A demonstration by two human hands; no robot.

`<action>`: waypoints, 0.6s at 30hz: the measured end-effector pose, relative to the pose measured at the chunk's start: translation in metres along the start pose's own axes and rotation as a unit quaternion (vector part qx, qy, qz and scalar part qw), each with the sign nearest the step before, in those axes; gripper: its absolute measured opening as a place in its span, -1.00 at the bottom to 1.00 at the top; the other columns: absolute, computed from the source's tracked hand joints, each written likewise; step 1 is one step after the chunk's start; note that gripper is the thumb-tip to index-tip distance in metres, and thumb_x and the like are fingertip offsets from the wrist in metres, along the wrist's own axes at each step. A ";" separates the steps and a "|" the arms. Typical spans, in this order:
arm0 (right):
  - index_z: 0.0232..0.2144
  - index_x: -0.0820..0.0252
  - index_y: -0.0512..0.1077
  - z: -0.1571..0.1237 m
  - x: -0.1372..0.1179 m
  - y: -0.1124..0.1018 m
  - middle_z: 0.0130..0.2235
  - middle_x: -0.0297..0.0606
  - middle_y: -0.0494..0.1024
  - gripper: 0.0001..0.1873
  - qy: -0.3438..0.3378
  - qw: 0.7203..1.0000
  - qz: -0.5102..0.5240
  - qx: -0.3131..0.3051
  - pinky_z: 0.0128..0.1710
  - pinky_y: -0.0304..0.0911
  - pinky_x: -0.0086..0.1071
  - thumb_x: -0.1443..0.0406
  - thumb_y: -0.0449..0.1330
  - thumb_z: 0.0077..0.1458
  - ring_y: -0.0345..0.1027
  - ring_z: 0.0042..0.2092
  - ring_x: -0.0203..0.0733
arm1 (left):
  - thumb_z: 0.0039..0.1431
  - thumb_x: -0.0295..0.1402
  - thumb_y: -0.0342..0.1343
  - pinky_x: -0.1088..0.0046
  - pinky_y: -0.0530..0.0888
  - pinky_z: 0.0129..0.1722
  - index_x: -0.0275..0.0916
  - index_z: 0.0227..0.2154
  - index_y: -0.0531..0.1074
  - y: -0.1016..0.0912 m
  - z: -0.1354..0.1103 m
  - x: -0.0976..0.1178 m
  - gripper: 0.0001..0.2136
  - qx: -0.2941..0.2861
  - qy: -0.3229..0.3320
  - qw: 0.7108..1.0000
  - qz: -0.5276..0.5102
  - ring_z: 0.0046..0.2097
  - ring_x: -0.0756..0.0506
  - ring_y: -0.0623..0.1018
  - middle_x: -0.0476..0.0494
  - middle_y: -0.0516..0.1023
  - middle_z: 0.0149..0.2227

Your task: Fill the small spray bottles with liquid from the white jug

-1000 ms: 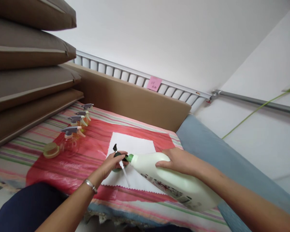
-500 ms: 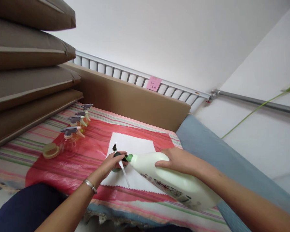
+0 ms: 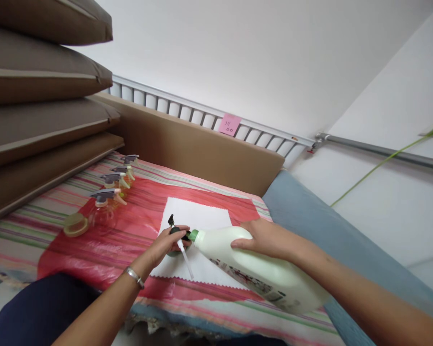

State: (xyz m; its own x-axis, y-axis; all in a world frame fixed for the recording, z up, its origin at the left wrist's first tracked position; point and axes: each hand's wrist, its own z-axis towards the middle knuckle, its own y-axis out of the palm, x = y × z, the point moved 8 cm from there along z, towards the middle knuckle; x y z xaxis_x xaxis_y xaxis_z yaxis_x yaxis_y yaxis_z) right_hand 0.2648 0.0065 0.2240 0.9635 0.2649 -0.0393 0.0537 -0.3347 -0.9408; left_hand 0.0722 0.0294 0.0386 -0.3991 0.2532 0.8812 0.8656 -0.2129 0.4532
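Observation:
My right hand (image 3: 265, 239) grips a big white jug (image 3: 260, 271) with a green neck, tipped so the neck points left and down. Its mouth sits at the opening of a small dark green bottle (image 3: 173, 247) that stands on a white cloth (image 3: 202, 216). My left hand (image 3: 165, 246) is wrapped round that small bottle, and a black pump head with a white dip tube (image 3: 182, 247) sticks out between its fingers. The small bottle's body is mostly hidden by my fingers.
Three clear spray bottles (image 3: 106, 202) with grey triggers stand in a row at the left on a red plastic sheet (image 3: 130, 226) over a striped cover. A tan lid (image 3: 75, 224) lies beside them. Brown cushions (image 3: 39, 120) are stacked at the left, a brown headboard (image 3: 202, 154) behind.

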 end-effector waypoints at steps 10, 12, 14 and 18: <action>-0.31 0.14 0.44 -0.003 -0.005 -0.004 -0.25 -0.13 0.52 -0.51 0.003 1.000 0.002 0.003 -0.39 0.19 -0.32 -0.10 0.09 -0.09 0.38 -0.27 -0.03 | -0.06 -0.19 0.20 0.29 0.45 -0.22 -0.30 -0.12 0.41 0.001 -0.001 0.002 -0.57 0.003 0.001 1.000 -0.002 -0.21 -0.23 0.57 -0.34 0.51 -0.10; -0.31 0.13 0.44 -0.004 -0.006 -0.004 -0.25 -0.13 0.52 -0.52 0.003 1.000 0.002 0.001 -0.38 0.19 -0.32 -0.10 0.08 -0.09 0.38 -0.27 -0.03 | -0.05 -0.20 0.19 0.28 0.45 -0.21 -0.31 -0.12 0.40 0.001 -0.001 0.002 -0.57 0.003 0.001 1.000 -0.003 -0.22 -0.23 0.57 -0.34 0.51 -0.11; -0.31 0.14 0.44 -0.004 -0.006 -0.004 -0.23 -0.13 0.52 -0.52 0.005 1.000 -0.002 -0.002 -0.38 0.19 -0.32 -0.09 0.08 -0.08 0.38 -0.26 -0.03 | -0.05 -0.21 0.19 0.27 0.45 -0.21 -0.31 -0.12 0.40 0.001 -0.001 0.002 -0.58 0.002 0.000 1.000 -0.004 -0.22 -0.22 0.58 -0.34 0.51 -0.11; -0.29 0.15 0.44 -0.003 -0.005 -0.004 -0.23 -0.13 0.52 -0.51 0.000 1.000 0.000 0.001 -0.38 0.20 -0.34 -0.09 0.09 -0.09 0.39 -0.25 -0.03 | -0.05 -0.21 0.19 0.26 0.45 -0.20 -0.32 -0.12 0.40 0.002 -0.001 0.002 -0.58 -0.001 0.000 1.000 -0.008 -0.22 -0.23 0.57 -0.35 0.50 -0.10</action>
State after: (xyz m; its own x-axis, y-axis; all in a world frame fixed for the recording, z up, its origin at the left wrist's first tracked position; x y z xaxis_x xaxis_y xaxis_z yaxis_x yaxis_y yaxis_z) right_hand 0.2602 0.0035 0.2289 0.9637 0.2642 -0.0393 0.0526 -0.3321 -0.9418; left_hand 0.0733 0.0284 0.0416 -0.4122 0.2566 0.8742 0.8587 -0.2113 0.4669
